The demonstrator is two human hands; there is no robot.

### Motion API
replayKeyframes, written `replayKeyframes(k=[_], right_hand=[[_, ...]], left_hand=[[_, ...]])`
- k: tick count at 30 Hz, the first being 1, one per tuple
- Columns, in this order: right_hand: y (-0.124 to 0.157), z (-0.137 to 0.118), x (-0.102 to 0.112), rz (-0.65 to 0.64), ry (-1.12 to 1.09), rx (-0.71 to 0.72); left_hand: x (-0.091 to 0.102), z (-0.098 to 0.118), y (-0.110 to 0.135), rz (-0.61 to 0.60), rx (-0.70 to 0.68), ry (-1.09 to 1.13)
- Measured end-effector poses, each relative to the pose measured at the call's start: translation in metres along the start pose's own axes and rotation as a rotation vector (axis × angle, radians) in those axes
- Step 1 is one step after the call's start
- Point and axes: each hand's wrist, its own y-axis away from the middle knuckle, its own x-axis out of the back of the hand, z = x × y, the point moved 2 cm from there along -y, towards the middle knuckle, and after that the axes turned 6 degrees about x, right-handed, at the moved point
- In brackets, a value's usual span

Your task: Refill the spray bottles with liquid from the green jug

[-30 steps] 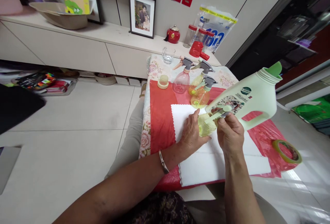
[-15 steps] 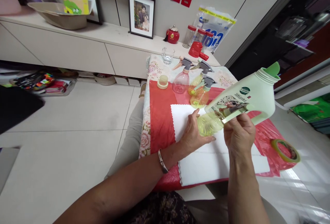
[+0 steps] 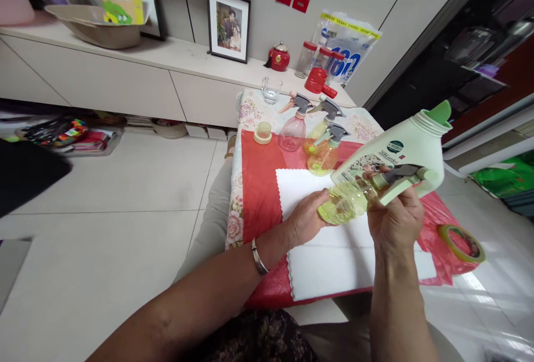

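Observation:
Tilted over the table, a clear yellow-green spray bottle (image 3: 344, 204) lies across both my hands, its grey and pale green trigger head pointing right. My left hand (image 3: 307, 218) grips the bottle's base, thumb on top, with the other fingers mostly hidden. Around the neck just below the trigger head, my right hand (image 3: 397, 216) is closed. Right behind it stands a large pale green jug (image 3: 421, 137) with a green spout and no cap on its mouth. Beneath my hands is a white scallop-edged sheet (image 3: 334, 270).
A pink spray bottle (image 3: 292, 135) and two yellowish ones, the nearer (image 3: 322, 160) in front, stand behind the sheet. Nearby are a pale cap (image 3: 262, 133) and a glass cup (image 3: 271, 90). A tape roll (image 3: 447, 238) lies at the table's right edge.
The bottle has shifted slightly right and turned in my hands. My left fingers, spread before, have closed around its base. My right hand has moved a little right.

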Motion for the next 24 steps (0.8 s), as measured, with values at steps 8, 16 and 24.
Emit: replayKeyframes(k=[8,16,24], right_hand=[[0.006,0.001,-0.010,-0.083,-0.014,-0.036],[0.019,0.009,-0.009,-0.152,-0.008,-0.076],[0.036,0.016,-0.006,-0.243,0.076,-0.110]], left_hand=[[0.003,-0.003,-0.002,0.054,0.030,0.023],[0.002,-0.001,-0.003,0.004,0.014,0.039],[-0.002,0.001,0.000,-0.015,-0.029,0.006]])
